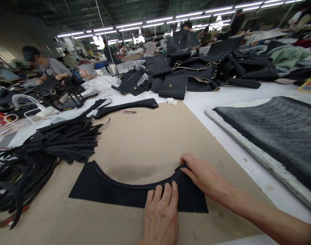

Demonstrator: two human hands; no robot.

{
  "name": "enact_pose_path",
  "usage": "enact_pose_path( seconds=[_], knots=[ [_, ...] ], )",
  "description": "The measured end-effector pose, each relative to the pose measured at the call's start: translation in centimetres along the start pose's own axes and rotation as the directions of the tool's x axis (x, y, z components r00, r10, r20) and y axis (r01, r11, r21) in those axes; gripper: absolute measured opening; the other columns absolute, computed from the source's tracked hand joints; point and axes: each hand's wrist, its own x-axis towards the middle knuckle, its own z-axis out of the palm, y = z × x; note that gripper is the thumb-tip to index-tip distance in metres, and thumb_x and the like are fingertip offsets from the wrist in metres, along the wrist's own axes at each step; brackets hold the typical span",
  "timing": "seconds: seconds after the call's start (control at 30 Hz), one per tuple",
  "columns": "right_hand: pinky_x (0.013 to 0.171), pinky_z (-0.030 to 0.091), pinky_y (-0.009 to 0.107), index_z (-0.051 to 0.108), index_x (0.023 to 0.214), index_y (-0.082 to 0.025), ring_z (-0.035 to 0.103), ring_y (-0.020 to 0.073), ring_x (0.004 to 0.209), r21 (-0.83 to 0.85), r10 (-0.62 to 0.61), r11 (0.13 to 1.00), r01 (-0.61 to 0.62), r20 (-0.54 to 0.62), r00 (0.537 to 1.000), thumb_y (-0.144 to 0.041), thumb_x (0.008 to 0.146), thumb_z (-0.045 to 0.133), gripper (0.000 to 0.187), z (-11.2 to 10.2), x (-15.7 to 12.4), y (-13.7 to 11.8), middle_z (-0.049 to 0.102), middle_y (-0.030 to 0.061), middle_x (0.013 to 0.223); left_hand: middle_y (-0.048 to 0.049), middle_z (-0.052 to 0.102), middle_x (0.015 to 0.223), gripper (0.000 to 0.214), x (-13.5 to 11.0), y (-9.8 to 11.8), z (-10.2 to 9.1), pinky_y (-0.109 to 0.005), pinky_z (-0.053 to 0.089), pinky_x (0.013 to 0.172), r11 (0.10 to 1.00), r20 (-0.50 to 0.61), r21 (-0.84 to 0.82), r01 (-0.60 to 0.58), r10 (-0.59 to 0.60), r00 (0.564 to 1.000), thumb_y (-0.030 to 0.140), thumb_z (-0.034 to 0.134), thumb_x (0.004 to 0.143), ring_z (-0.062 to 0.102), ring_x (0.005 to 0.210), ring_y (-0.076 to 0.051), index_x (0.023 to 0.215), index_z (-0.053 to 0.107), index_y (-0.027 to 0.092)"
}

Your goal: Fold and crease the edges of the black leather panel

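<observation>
Brown board (150, 143) — black curved panel (99, 187) under both hands' fingers (165, 192)

The curved leather panel (111, 189) is plain black with a raised stitched edge, lying on a tan cardboard sheet (150, 136). The heap of narrow straps (55, 143) is black. The white tabletop (203, 102) bears a dark grey ridged mat (278, 132).
</observation>
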Motion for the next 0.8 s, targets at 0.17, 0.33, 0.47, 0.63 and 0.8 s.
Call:
enact_pose_path(
  seconds=[0.17, 0.33, 0.47, 0.63, 0.8],
  knots=[
    [0.074, 0.034, 0.033, 0.055, 0.088, -0.020, 0.051, 0.0190, 0.082, -0.109, -0.310, 0.946, 0.304, -0.039, 0.950, -0.007, 0.094, 0.044, 0.018, -0.4, 0.1, 0.6, 0.056, 0.0024, 0.092, -0.0051, 0.064, 0.106, 0.046, 0.2, 0.2, -0.2, -0.036, 0.039, 0.075, 1.000, 0.018, 0.003, 0.013, -0.013, 1.000, 0.011, 0.058, 0.079, 0.052, 0.088, -0.022, 0.124, 0.059, 0.015],
    [0.078, 0.031, 0.036, 0.061, 0.094, -0.019, 0.049, 0.0188, 0.086, -0.042, -0.569, 0.822, 0.568, -0.029, 0.822, -0.008, 0.098, 0.035, 0.028, -0.4, -0.1, 1.8, 0.059, 0.0041, 0.096, -0.0042, 0.064, 0.106, 0.044, 0.3, 0.4, -0.4, -0.035, 0.040, 0.077, 0.999, 0.036, 0.009, 0.034, -0.035, 0.999, 0.011, 0.059, 0.080, 0.053, 0.092, -0.022, 0.124, 0.059, 0.016],
    [0.083, 0.032, 0.037, 0.060, 0.104, -0.017, 0.051, 0.0194, 0.092, 0.045, -0.590, 0.807, 0.589, 0.016, 0.807, -0.008, 0.098, 0.035, 0.027, -0.1, -0.8, 2.7, 0.061, 0.0060, 0.101, -0.0045, 0.064, 0.106, 0.044, 0.3, 0.7, -0.4, -0.035, 0.040, 0.079, 0.999, 0.052, 0.004, 0.041, -0.041, 0.998, 0.011, 0.058, 0.082, 0.053, 0.094, -0.023, 0.125, 0.058, 0.017],
    [0.085, 0.034, 0.037, 0.061, 0.105, -0.016, 0.051, 0.0205, 0.093, 0.031, -0.585, 0.810, 0.585, -0.014, 0.811, -0.009, 0.098, 0.035, 0.027, 0.1, -1.7, 3.2, 0.060, 0.0075, 0.103, -0.0058, 0.062, 0.103, 0.039, 0.3, 0.7, -0.5, -0.034, 0.039, 0.076, 0.986, 0.036, -0.134, 0.099, -0.095, 0.995, 0.008, 0.050, 0.087, 0.054, 0.092, -0.021, 0.122, 0.060, 0.022],
    [0.080, 0.034, 0.036, 0.062, 0.106, -0.018, 0.049, 0.0213, 0.091, -0.046, -0.572, 0.820, 0.570, -0.057, 0.818, -0.008, 0.096, 0.038, 0.027, 0.1, -2.2, 3.6, 0.057, 0.0077, 0.102, -0.0037, 0.062, 0.096, 0.023, 2.6, 0.2, -1.5, -0.034, 0.037, 0.078, 0.912, 0.023, -0.331, 0.243, -0.250, 0.968, 0.011, 0.050, 0.092, 0.054, 0.091, -0.020, 0.100, 0.065, 0.025]
  ],
)
